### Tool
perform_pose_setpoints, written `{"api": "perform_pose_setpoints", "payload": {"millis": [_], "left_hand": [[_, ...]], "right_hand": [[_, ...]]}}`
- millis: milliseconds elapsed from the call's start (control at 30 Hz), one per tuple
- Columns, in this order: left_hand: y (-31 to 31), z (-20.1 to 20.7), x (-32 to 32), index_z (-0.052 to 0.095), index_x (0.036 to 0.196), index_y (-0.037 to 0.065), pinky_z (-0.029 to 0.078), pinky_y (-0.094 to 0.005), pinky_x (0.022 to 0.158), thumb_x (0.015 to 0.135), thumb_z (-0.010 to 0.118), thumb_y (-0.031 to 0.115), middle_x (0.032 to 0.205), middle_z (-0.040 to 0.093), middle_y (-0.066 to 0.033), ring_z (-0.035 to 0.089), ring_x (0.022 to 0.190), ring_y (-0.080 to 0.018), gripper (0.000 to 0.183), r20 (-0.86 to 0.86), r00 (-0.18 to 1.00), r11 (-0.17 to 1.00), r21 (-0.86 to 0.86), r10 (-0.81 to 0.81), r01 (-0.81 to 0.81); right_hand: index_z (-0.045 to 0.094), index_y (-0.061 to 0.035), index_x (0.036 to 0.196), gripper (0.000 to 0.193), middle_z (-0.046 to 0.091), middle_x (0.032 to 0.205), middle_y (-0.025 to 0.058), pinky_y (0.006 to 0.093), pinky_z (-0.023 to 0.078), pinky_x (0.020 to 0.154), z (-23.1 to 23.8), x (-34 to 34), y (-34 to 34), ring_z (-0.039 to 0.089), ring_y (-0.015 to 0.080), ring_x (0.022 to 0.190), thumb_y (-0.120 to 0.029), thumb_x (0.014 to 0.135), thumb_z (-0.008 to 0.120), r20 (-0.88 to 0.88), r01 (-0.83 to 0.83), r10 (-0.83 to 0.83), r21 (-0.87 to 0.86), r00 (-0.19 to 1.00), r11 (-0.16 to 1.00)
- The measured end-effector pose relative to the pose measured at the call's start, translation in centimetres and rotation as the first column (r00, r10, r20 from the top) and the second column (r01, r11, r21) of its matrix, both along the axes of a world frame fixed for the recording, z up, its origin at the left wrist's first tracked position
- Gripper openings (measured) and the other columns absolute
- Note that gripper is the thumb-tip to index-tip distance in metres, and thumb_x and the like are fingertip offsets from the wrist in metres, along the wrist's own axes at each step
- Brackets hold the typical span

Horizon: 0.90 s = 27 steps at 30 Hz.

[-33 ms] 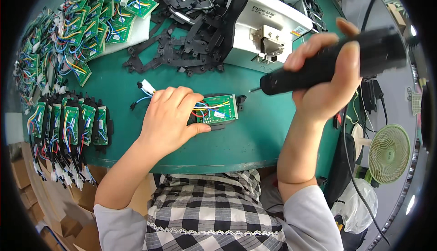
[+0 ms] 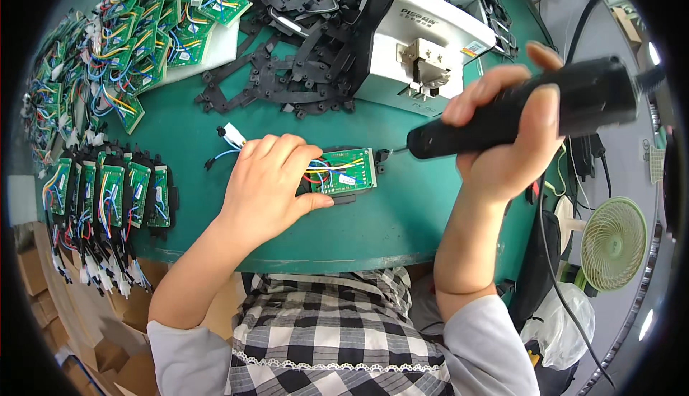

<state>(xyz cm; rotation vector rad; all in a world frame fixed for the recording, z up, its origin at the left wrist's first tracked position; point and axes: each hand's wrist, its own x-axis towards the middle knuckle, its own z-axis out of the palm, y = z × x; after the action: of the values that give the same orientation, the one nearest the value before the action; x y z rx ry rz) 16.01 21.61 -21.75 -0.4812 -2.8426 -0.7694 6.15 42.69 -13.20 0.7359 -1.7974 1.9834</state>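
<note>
The left hand [image 2: 269,184] lies over the left end of a green circuit board [image 2: 357,173], its fingers bent along the far side and its thumb stretched along the near side, so that the board and the black plastic frame [image 2: 344,199] beneath it are gripped between them. The board's right part is uncovered, just beside the thumb and fingertips, with yellow, red and blue wires [image 2: 321,175] running across it toward the palm. Past the back of that hand, on the left, a white connector [image 2: 232,136] sticks out on short leads.

The right hand [image 2: 506,162] is wrapped around a black power screwdriver [image 2: 502,116], held nearly level above the worktop [image 2: 301,241]. The board lies to the left of this hand, between the two hands, and the screwdriver's thin bit [image 2: 399,151] points left at the small black tab [image 2: 382,156] at the frame's right end. The bit's tip is very near the tab; whether it touches cannot be told.

Beyond the board are a heap of loose black plastic parts [image 2: 298,84] and a white machine [image 2: 391,58]. To the left of the left hand, well apart from it, stands a row of wired boards in black frames [image 2: 113,193], and farther back is a large pile of green boards [image 2: 143,44].
</note>
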Motion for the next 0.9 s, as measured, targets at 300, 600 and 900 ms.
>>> {"api": "perform_pose_setpoints", "payload": {"millis": [300, 600, 900], "left_hand": [[0.0, -0.3, 0.0, 0.061, 0.105, 0.007, 0.040, -0.0388, 0.082, 0.059, 0.082, 0.038, 0.102, 0.059, -0.0073, 0.054, 0.094, -0.0265, 0.060, -0.006, 1.000, 1.000, 0.013, -0.005, 0.005], [-0.1, -0.3, 0.1, 0.061, 0.106, 0.007, 0.040, -0.0380, 0.081, 0.060, 0.082, 0.039, 0.103, 0.058, -0.0067, 0.054, 0.095, -0.0261, 0.059, 0.024, 1.000, 1.000, 0.020, -0.001, 0.001], [-0.6, -0.2, 0.3, 0.062, 0.111, 0.005, 0.043, -0.0390, 0.085, 0.065, 0.081, 0.027, 0.104, 0.057, -0.0080, 0.053, 0.094, -0.0274, 0.055, 0.044, 0.998, 0.995, 0.090, -0.038, 0.034]], "right_hand": [[0.039, 0.0106, 0.118, 0.064, 0.059, 0.065, 0.0112, 0.0243, 0.045, 0.045, -2.5, 2.9, -0.9, 0.055, 0.0144, 0.047, -0.034, 0.084, 0.069, 0.113, -0.023, 0.040, -0.143, 0.993, 0.990], [0.040, 0.0095, 0.117, 0.063, 0.058, 0.065, 0.0107, 0.0233, 0.044, 0.045, -2.7, 3.2, -1.3, 0.055, 0.0136, 0.047, -0.034, 0.083, 0.069, 0.081, -0.008, 0.021, -0.153, 0.997, 0.988], [0.037, 0.0013, 0.121, 0.068, 0.054, 0.069, 0.0129, 0.0318, 0.051, 0.046, -2.9, 3.7, -0.6, 0.054, 0.0197, 0.049, -0.048, 0.084, 0.066, 0.085, -0.154, 0.146, 0.095, 0.986, 0.983]]}}
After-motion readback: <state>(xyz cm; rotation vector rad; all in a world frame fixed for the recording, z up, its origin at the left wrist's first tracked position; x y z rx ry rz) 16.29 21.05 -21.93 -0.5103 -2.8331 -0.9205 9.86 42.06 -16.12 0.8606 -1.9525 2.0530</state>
